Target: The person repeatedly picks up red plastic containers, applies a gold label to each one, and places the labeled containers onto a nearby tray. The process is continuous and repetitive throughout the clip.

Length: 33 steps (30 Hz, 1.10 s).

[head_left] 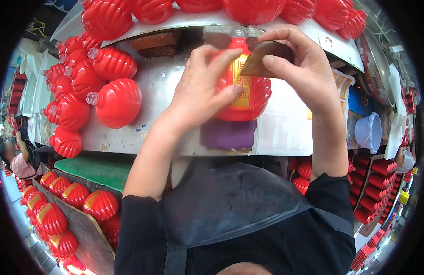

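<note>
A red ribbed bottle [260,98] with a clear neck lies on the bench in front of me, its neck pointing away. A yellow label [242,94] with red characters runs down its middle. My left hand [205,82] rests on the bottle's left side, fingers apart, with fingertips touching the label. My right hand [299,59] grips a dark brown, thin, curved scraper-like piece [262,59] between thumb and fingers. One edge of that piece reaches the label's upper right part. Under the bottle's near end is a purple cloth [228,134].
Several unlabelled red bottles [115,103] lie to the left, and more [253,9] line a raised shelf at the back. Sheets of labels [343,87] and a pale blue bucket [368,132] are at the right. Labelled bottles [101,205] fill a crate at the lower left. A person [24,160] is at the far left.
</note>
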Each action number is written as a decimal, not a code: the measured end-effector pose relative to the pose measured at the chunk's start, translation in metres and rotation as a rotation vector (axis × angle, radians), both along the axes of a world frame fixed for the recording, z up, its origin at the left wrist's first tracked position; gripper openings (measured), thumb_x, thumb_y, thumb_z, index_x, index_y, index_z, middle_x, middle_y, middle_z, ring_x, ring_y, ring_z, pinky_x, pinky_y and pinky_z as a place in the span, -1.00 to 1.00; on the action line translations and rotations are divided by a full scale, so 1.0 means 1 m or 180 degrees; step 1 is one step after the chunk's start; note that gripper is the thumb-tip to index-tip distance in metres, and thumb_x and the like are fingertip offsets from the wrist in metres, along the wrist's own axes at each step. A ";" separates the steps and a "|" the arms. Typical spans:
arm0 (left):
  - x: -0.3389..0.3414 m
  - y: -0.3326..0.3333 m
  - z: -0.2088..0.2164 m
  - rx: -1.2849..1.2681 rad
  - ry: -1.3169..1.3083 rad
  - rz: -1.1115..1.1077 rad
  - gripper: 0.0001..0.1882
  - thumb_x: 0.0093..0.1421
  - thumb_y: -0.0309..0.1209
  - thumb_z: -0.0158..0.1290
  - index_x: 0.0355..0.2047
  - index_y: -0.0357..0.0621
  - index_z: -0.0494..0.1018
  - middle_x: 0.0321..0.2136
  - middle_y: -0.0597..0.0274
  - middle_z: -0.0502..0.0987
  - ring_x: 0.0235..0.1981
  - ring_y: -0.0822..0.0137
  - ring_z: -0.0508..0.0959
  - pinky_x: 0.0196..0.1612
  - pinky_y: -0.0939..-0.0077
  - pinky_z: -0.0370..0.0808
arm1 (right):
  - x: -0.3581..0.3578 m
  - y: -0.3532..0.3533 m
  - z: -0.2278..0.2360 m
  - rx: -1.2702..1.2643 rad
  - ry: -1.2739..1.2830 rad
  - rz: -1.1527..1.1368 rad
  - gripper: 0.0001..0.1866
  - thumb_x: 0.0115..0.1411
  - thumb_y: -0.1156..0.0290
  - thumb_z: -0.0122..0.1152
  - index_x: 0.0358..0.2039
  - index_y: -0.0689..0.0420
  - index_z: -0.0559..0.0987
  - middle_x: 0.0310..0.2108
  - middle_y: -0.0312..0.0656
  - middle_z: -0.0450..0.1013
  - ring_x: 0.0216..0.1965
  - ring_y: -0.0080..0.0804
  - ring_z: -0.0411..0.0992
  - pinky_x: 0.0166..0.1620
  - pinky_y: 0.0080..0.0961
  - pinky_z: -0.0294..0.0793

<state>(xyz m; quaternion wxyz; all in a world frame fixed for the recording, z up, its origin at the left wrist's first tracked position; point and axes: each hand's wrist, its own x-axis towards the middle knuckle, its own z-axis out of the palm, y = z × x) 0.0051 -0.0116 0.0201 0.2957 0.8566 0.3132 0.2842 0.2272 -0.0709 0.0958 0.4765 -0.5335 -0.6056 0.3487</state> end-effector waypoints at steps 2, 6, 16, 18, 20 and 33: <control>0.000 0.000 -0.002 -0.0020 -0.0046 -0.0009 -0.28 0.22 -0.12 0.25 0.37 0.08 0.34 0.18 -0.13 0.31 0.23 -0.15 0.39 0.29 0.11 0.39 | -0.002 0.003 -0.005 0.0725 -0.1132 0.0086 -0.71 0.26 0.61 0.29 0.00 0.22 0.64 -0.14 -0.21 0.61 -0.06 -0.44 0.61 0.00 -0.51 0.61; 0.000 -0.004 -0.012 -0.0188 -0.0508 0.0103 -0.32 0.32 -0.16 0.15 0.40 -0.07 0.30 0.24 -0.15 0.31 0.28 -0.15 0.37 0.34 0.14 0.33 | -0.003 0.008 -0.015 0.1679 -0.2468 -0.0168 -0.71 0.17 0.62 0.38 -0.07 0.17 0.68 -0.21 -0.11 0.65 -0.19 -0.18 0.66 -0.10 -0.38 0.65; 0.002 -0.018 -0.032 -0.0570 -0.1235 0.0276 -0.36 0.40 -0.23 0.06 0.38 -0.28 0.25 0.34 -0.15 0.31 0.37 -0.06 0.35 0.41 0.21 0.26 | -0.032 -0.064 -0.042 0.2105 -0.2111 0.0841 -0.80 0.01 0.59 0.42 -0.29 0.14 0.71 -0.28 -0.14 0.67 -0.21 -0.23 0.68 -0.19 -0.31 0.67; 0.003 -0.019 -0.033 -0.0725 -0.1298 0.0299 -0.34 0.38 -0.23 0.09 0.39 -0.29 0.23 0.33 -0.17 0.33 0.37 -0.07 0.35 0.40 0.19 0.28 | -0.021 -0.059 -0.046 0.2141 -0.1637 0.0224 -0.72 -0.03 0.72 0.45 -0.29 0.15 0.66 -0.26 -0.13 0.68 -0.21 -0.18 0.68 -0.16 -0.31 0.67; 0.003 -0.020 -0.032 -0.0763 -0.1298 0.0327 -0.32 0.37 -0.22 0.11 0.39 -0.30 0.21 0.32 -0.18 0.34 0.36 -0.08 0.36 0.40 0.17 0.29 | -0.014 -0.057 -0.048 0.2194 -0.1937 -0.0317 -0.69 -0.10 0.62 0.41 -0.27 0.10 0.72 -0.31 -0.22 0.66 -0.27 -0.21 0.66 -0.20 -0.34 0.63; 0.003 -0.032 -0.034 -0.0379 -0.1001 0.0429 -0.19 0.27 -0.23 0.14 0.41 -0.38 0.12 0.36 -0.31 0.24 0.38 -0.22 0.29 0.44 0.06 0.21 | -0.012 -0.078 -0.066 0.1999 -0.2012 -0.0138 -0.64 -0.14 0.78 0.47 -0.30 0.18 0.65 -0.21 -0.07 0.66 -0.18 -0.08 0.67 -0.13 -0.26 0.66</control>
